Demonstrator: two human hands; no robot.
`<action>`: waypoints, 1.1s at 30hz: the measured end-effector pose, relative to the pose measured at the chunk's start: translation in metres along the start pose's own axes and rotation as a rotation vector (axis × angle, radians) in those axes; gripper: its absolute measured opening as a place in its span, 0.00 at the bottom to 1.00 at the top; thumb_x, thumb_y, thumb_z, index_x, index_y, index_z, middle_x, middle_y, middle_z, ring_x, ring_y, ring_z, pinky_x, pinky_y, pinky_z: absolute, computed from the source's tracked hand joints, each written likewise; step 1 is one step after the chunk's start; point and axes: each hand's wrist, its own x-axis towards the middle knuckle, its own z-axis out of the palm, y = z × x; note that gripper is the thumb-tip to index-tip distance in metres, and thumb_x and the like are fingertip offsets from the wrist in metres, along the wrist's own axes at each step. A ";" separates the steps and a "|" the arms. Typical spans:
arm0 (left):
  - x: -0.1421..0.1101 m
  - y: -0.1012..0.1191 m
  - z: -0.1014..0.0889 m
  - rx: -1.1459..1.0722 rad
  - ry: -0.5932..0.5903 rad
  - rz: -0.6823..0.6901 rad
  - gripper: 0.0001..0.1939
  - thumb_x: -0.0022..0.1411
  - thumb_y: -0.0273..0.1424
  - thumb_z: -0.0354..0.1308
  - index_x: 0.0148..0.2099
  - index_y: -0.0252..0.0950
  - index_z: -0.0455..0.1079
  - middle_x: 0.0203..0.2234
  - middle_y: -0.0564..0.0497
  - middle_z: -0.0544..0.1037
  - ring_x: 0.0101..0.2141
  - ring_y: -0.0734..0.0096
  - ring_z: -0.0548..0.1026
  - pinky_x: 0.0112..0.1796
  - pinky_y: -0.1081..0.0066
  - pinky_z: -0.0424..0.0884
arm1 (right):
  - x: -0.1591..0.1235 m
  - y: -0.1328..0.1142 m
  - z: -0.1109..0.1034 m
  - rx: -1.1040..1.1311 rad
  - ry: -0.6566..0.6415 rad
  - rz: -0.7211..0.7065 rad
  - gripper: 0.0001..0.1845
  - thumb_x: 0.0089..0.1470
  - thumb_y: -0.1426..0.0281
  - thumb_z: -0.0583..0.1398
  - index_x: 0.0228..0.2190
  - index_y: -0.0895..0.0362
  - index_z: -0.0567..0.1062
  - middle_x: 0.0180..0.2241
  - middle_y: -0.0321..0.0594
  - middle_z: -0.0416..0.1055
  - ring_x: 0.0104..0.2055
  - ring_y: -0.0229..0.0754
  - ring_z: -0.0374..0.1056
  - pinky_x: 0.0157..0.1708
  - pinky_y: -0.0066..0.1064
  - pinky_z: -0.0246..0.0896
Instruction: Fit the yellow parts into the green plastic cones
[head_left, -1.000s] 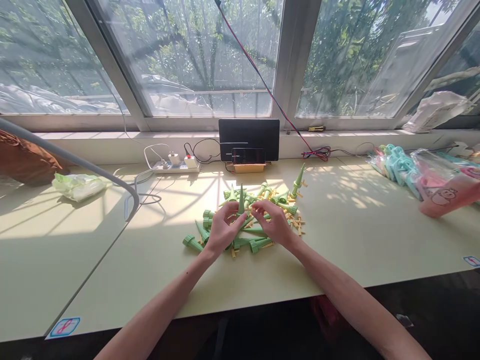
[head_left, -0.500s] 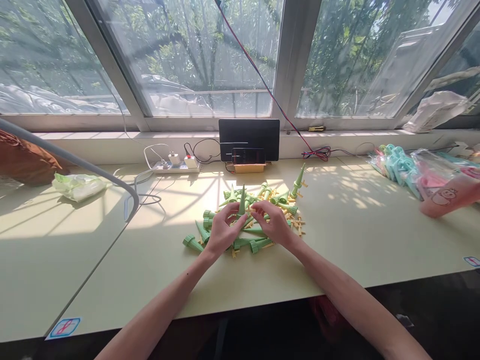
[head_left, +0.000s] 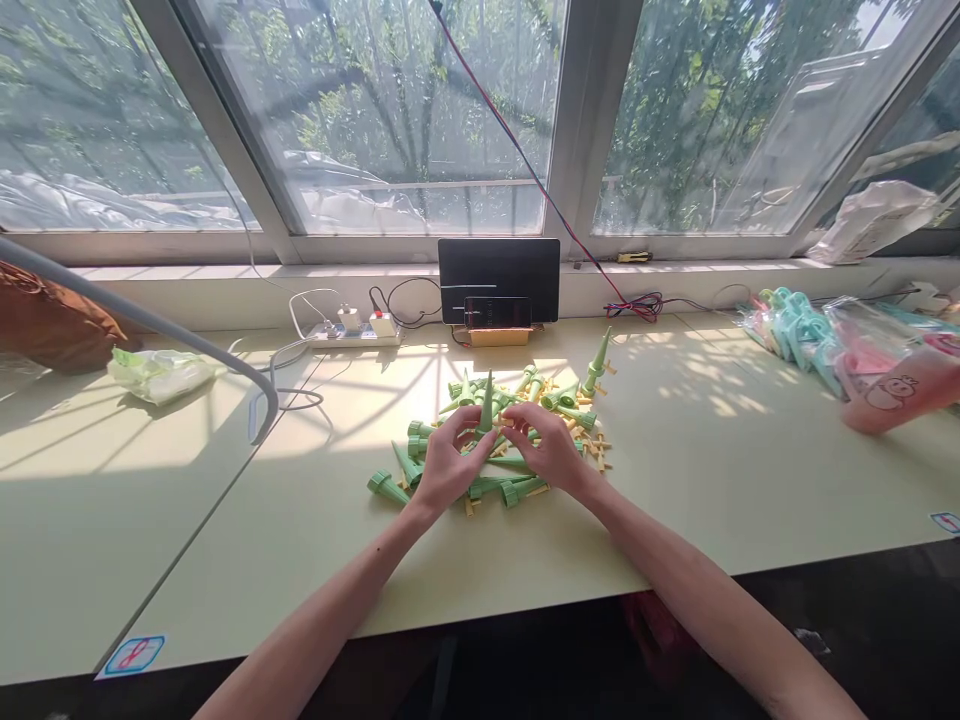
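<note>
The green cone (head_left: 487,402) stood point up in your left hand (head_left: 448,465), above the near side of the heap on the tabletop (head_left: 675,490). Your left fingers were clamped on it low down, round its wide end. Your right hand (head_left: 553,452) was just beside it, fingertips drawn close together; whether they pinched a small yellow part, you could not tell from this view. The cone looked like thin moulded plastic: light, stiff, unlikely to dent under a normal pinch. Its smooth taper probably offered a slippery hold, so the wide end seemed the better place to grip. The yellow fittings (head_left: 600,452) nearby looked slimmer and likelier to snap if bent, best taken by their thicker middles.
</note>
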 end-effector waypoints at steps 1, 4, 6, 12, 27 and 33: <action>0.000 -0.001 0.000 0.001 0.001 0.004 0.14 0.61 0.36 0.60 0.48 0.38 0.71 0.43 0.47 0.77 0.45 0.63 0.75 0.49 0.61 0.74 | 0.000 0.000 0.000 0.002 0.001 0.000 0.05 0.61 0.70 0.58 0.40 0.54 0.72 0.34 0.40 0.73 0.33 0.40 0.69 0.34 0.33 0.68; 0.000 -0.001 0.000 0.007 0.006 0.006 0.14 0.61 0.37 0.60 0.48 0.38 0.71 0.43 0.47 0.77 0.45 0.63 0.76 0.48 0.61 0.75 | 0.000 0.000 0.000 0.007 0.003 0.002 0.05 0.62 0.69 0.58 0.40 0.54 0.72 0.34 0.40 0.73 0.33 0.41 0.69 0.34 0.33 0.68; 0.000 0.000 0.000 0.012 0.011 0.006 0.14 0.61 0.37 0.60 0.48 0.38 0.71 0.42 0.47 0.77 0.45 0.63 0.76 0.48 0.61 0.75 | 0.000 0.000 0.000 0.005 0.005 0.001 0.05 0.62 0.69 0.58 0.40 0.54 0.73 0.34 0.40 0.73 0.33 0.41 0.69 0.33 0.33 0.68; -0.001 0.002 0.000 0.011 0.007 0.006 0.13 0.61 0.36 0.60 0.48 0.38 0.71 0.42 0.47 0.77 0.45 0.64 0.76 0.48 0.62 0.75 | 0.001 -0.001 -0.001 -0.003 0.006 0.002 0.05 0.62 0.70 0.58 0.40 0.54 0.74 0.35 0.40 0.72 0.32 0.40 0.68 0.33 0.32 0.67; -0.002 -0.003 0.001 0.017 0.037 0.022 0.14 0.61 0.36 0.60 0.49 0.39 0.70 0.43 0.47 0.77 0.45 0.63 0.76 0.48 0.62 0.76 | 0.002 0.000 -0.001 0.005 0.019 -0.001 0.04 0.61 0.69 0.58 0.39 0.54 0.73 0.34 0.40 0.72 0.32 0.40 0.69 0.34 0.33 0.68; -0.002 -0.003 0.001 0.042 0.041 0.043 0.15 0.60 0.36 0.60 0.49 0.39 0.71 0.43 0.47 0.77 0.45 0.62 0.76 0.46 0.62 0.76 | 0.001 0.002 -0.001 0.000 0.005 -0.002 0.06 0.62 0.67 0.57 0.40 0.54 0.73 0.32 0.39 0.72 0.33 0.41 0.69 0.34 0.33 0.67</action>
